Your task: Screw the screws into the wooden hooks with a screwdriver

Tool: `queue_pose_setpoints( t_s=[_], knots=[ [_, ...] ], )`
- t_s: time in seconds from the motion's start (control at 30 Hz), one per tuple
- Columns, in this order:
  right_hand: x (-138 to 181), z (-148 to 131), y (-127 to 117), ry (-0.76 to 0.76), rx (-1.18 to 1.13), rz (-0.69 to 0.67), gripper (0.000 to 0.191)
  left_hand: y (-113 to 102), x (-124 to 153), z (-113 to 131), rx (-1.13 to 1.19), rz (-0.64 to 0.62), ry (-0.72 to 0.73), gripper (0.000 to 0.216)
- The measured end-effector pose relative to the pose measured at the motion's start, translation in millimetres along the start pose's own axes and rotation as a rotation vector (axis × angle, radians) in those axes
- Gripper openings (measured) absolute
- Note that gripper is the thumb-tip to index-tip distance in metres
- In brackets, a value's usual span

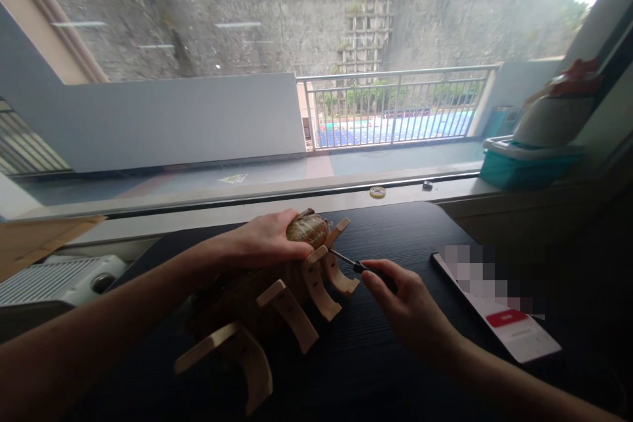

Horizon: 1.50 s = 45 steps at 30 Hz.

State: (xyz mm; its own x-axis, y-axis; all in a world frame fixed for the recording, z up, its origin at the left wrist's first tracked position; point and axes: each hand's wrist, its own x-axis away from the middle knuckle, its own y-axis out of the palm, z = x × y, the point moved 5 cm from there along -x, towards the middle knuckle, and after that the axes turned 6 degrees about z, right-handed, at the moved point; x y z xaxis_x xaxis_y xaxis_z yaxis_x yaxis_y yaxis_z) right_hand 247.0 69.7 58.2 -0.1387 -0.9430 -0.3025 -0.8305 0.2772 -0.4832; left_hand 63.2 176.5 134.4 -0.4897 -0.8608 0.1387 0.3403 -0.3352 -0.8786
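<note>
A person works at a dark surface [395, 231] set against a wide window, steadying a wooden model [277, 297] that stands on curved, pale legs. The left hand [262, 244] lies over the top of the model, fingers wrapped around its rounded brown end piece, pressing it down so it cannot shift. The right hand [400, 303] is clenched around the dark handle of a small screwdriver [353, 265], whose thin shaft reaches leftward to one of the legs just below the top (the tip itself is too small to make out against the wood).

The model sits near the middle of the surface, in front of the person, with its legs fanning toward the near edge. To the right lies a phone [509, 326], flat on the surface and well apart from the work. On the window ledge beyond sit a small round roll [377, 192] and, farther right, a teal box [524, 161] with a pale bundle on top.

The step in hand appears to be driving or loosening a fastener at a leg joint. Judged from the grip, the next move calls for the shaft to stay in line with the fastener while the left hand holds the body firmly, since the model rests on narrow curved feet and could rock under sideways pressure.
</note>
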Motion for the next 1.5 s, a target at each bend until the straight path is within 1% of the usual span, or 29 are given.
queue_pose_setpoints(
  t_s=[0.03,0.07,0.1,0.23,0.3,0.33,0.4,0.43,0.5,0.57,0.63,0.67,0.7,0.73,0.77,0.83,0.93,1.0,1.03,1.1,1.13,1.2,1.23,1.3,1.33,1.37,1.4,1.43,1.5],
  knots=[
    [0.1,-1.1,-0.9,0.004,0.010,-0.029,0.029,0.1,-0.1,-0.3,-0.004,0.004,-0.005,0.046],
    [0.0,-4.3,-3.0,-0.036,0.060,-0.055,0.029,0.4,0.0,-0.4,-0.005,0.007,-0.010,0.047],
    [-0.1,-9.2,-6.6,-0.112,0.143,-0.066,0.029,0.9,0.2,-0.5,-0.004,0.006,-0.017,0.047],
    [3.3,-34.8,-19.7,-0.600,0.631,-0.031,0.042,2.0,1.9,1.1,-0.005,0.011,-0.029,0.049],
    [6.4,-42.7,-20.3,-0.810,0.797,-0.018,0.045,1.8,2.5,1.9,-0.004,0.011,-0.031,0.049],
    [7.4,-44.0,-18.8,-0.879,0.840,-0.020,0.046,1.6,2.5,2.1,-0.005,0.009,-0.031,0.049],
    [7.4,-42.2,-13.8,-0.918,0.830,-0.024,0.044,0.7,2.0,2.2,-0.008,0.010,-0.027,0.049],
    [6.1,-39.5,-11.0,-0.879,0.769,-0.022,0.041,0.2,1.7,2.3,-0.010,0.011,-0.023,0.049],
    [0.5,-30.4,-7.7,-0.669,0.530,0.014,0.031,-1.0,1.2,2.4,-0.015,0.017,-0.020,0.049],
    [-5.7,-15.2,-5.7,-0.337,0.212,0.047,0.027,-1.7,1.4,2.6,-0.018,0.019,-0.028,0.048],
    [-7.8,-1.4,-0.3,-0.042,-0.025,0.000,0.032,-1.8,2.1,3.3,-0.019,0.019,-0.035,0.047],
    [-7.9,2.0,1.7,0.048,-0.086,-0.035,0.035,-1.9,2.4,3.6,-0.019,0.022,-0.035,0.048],
    [-8.0,2.8,1.8,0.093,-0.105,-0.061,0.036,-2.0,2.6,3.9,-0.022,0.026,-0.034,0.048],
    [-8.5,1.4,0.3,0.093,-0.084,-0.077,0.036,-2.1,2.7,3.8,-0.025,0.032,-0.033,0.049],
    [-9.3,-2.3,-2.9,0.048,-0.028,-0.078,0.035,-2.1,2.6,3.3,-0.029,0.037,-0.033,0.050],
    [-10.6,-15.1,-11.0,-0.150,0.168,-0.055,0.032,-1.4,2.1,1.2,-0.027,0.038,-0.037,0.050],
    [-7.1,-39.0,-16.3,-0.578,0.551,-0.043,0.036,0.2,0.6,-2.8,0.010,0.034,-0.035,0.052],
    [-3.0,-49.0,-16.0,-0.818,0.732,-0.038,0.037,1.0,-0.1,-4.1,0.036,0.034,-0.024,0.051],
    [-1.8,-50.8,-15.2,-0.892,0.778,-0.039,0.037,1.1,-0.2,-4.2,0.040,0.033,-0.018,0.051],
    [-1.6,-49.1,-12.7,-0.939,0.772,-0.036,0.033,1.0,0.1,-3.3,0.027,0.028,-0.010,0.050],
    [-2.5,-46.2,-11.4,-0.911,0.713,-0.022,0.031,0.8,0.5,-2.3,0.013,0.023,-0.009,0.049],
    [-6.3,-36.3,-9.5,-0.742,0.478,0.029,0.025,0.3,1.5,0.3,-0.015,0.012,-0.009,0.048],
    [-9.6,-27.9,-9.2,-0.578,0.310,0.061,0.022,0.1,2.0,1.5,-0.023,0.006,-0.011,0.048],
    [-13.5,-8.4,-4.5,-0.218,-0.005,0.075,0.023,-0.4,2.7,3.3,-0.030,0.001,-0.017,0.047],
    [-13.7,-0.9,-0.9,-0.071,-0.115,0.062,0.025,-0.5,2.8,3.6,-0.030,0.001,-0.019,0.046],
    [-13.4,3.7,1.8,0.034,-0.188,0.045,0.027,-0.6,2.8,3.6,-0.030,0.003,-0.021,0.046],
    [-13.2,5.3,2.9,0.094,-0.221,0.025,0.028,-0.7,2.7,3.1,-0.029,0.007,-0.022,0.046],
    [-13.4,4.3,2.2,0.112,-0.215,0.006,0.028,-0.6,2.5,2.4,-0.026,0.012,-0.023,0.047],
    [-14.5,-3.3,-3.9,0.040,-0.085,-0.025,0.029,0.1,1.8,0.1,-0.018,0.015,-0.027,0.048]
  ],
)
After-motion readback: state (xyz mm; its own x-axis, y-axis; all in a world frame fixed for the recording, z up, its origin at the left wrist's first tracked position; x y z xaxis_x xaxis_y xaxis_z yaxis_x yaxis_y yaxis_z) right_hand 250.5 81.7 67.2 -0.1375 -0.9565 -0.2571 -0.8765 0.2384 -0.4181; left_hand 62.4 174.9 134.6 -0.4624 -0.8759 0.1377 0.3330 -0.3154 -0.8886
